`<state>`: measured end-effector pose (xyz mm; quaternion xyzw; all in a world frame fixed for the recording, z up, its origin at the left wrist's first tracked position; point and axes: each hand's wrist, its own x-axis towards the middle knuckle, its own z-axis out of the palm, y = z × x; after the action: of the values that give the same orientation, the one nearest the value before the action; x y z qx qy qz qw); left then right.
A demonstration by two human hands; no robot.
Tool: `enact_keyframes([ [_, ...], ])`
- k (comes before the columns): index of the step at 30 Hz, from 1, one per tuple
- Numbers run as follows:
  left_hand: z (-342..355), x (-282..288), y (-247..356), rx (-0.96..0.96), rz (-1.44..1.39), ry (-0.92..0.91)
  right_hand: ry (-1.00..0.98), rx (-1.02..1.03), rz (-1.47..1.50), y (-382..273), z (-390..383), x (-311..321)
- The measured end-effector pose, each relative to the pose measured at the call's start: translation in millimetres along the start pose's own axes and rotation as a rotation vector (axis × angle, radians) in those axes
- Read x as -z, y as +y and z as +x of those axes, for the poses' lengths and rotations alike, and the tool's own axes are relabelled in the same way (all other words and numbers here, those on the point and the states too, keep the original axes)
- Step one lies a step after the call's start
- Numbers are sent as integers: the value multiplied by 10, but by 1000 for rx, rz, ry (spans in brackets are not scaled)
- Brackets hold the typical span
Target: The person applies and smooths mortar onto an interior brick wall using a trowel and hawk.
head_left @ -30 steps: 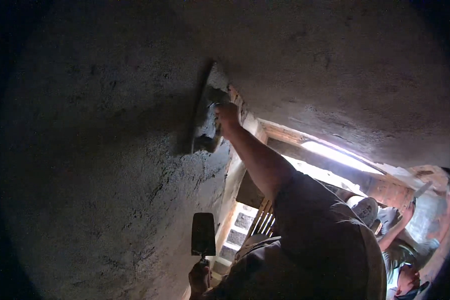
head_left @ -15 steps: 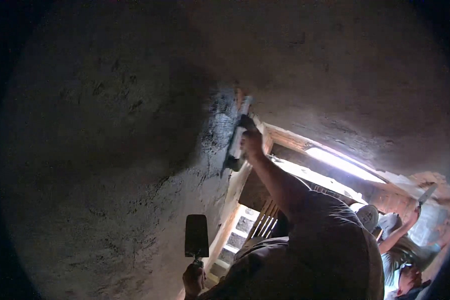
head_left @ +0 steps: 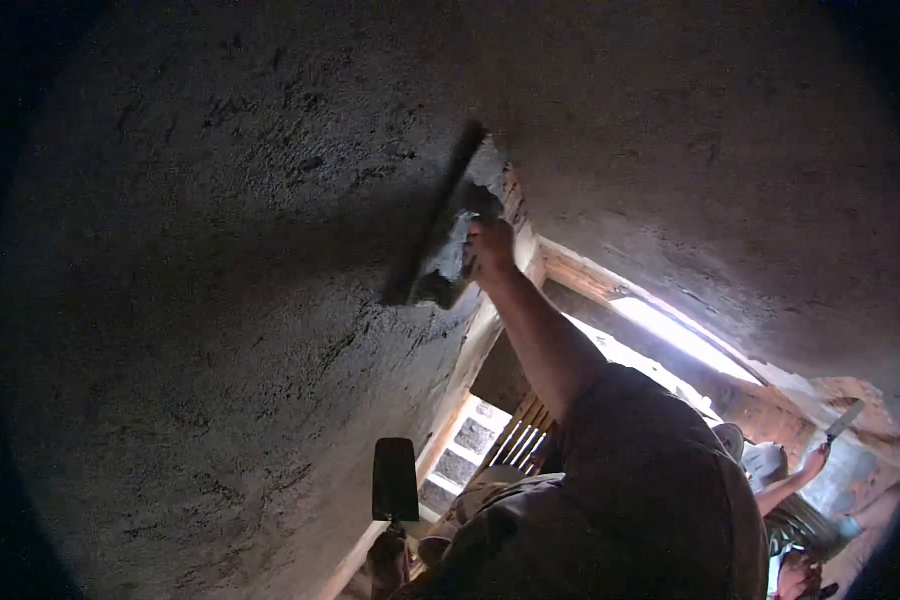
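grey wet plaster; right hand (head_left: pixel 490 243) clamped on float (head_left: pixel 440 225) tilted against wall (head_left: pixel 220 300), left hand (head_left: pixel 388 560) gripping trowel (head_left: pixel 395 480). risk: steep edge gouges fresh coat.

Short dark sleeve (head_left: pixel 660 450) covers the upper right arm; fabric plain, unmarked. Forearm (head_left: pixel 540 330) bare. Both hands ungloved.
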<state>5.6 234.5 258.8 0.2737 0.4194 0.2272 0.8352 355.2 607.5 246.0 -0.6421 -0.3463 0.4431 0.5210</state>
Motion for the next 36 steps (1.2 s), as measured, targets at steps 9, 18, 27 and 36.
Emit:
enact_keyframes([
  [9,-51,80,-103,-110,-180,-150,11,-124,57,48,-545,-889],
  [18,-119,195,-290,-218,-361,-301,47,257,-242,-229,-630,-853],
  [27,-230,320,-584,-329,-544,-453,289,-266,239,400,231,601],
  [36,-386,466,-1026,-439,-721,-600,250,-549,329,535,-915,-324],
])
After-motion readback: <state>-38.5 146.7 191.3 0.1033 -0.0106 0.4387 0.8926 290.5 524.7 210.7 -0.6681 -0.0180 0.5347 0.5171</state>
